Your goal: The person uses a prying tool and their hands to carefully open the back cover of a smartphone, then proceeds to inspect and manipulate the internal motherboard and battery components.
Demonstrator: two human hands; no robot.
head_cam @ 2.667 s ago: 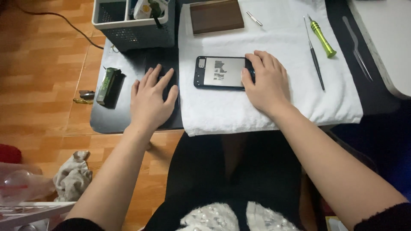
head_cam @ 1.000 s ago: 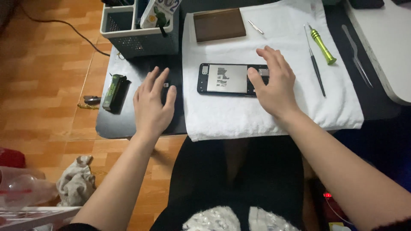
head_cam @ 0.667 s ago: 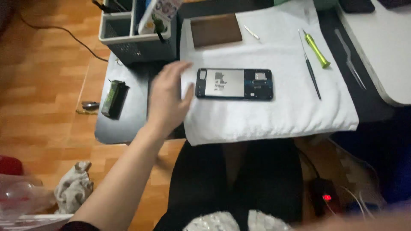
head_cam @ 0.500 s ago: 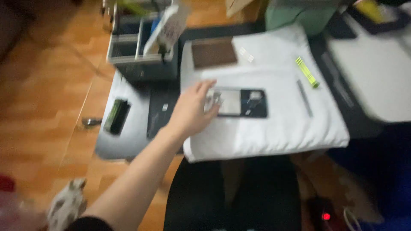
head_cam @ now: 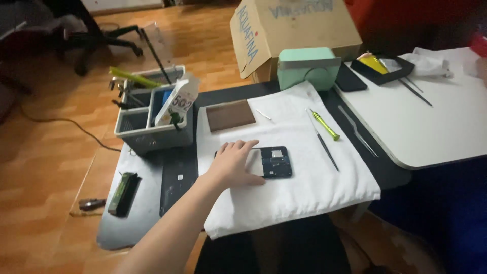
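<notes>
Left hand (head_cam: pixel 234 163) laid flat, fingers spread, on an opened smartphone (head_cam: pixel 274 161), gripping nothing; phone lies mid-way across the white towel (head_cam: pixel 304 198). Green screwdriver (head_cam: pixel 325 126) and tweezers (head_cam: pixel 324 146) toward the towel's right side; brown pad (head_cam: pixel 230 115) at its far left corner. Right hand unseen.

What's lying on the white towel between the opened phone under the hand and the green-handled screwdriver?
In the head view, one thin dark tool, probably a spudger or tweezers, lies on the white towel between the opened phone and the green-handled screwdriver. Otherwise bare cloth.
</notes>
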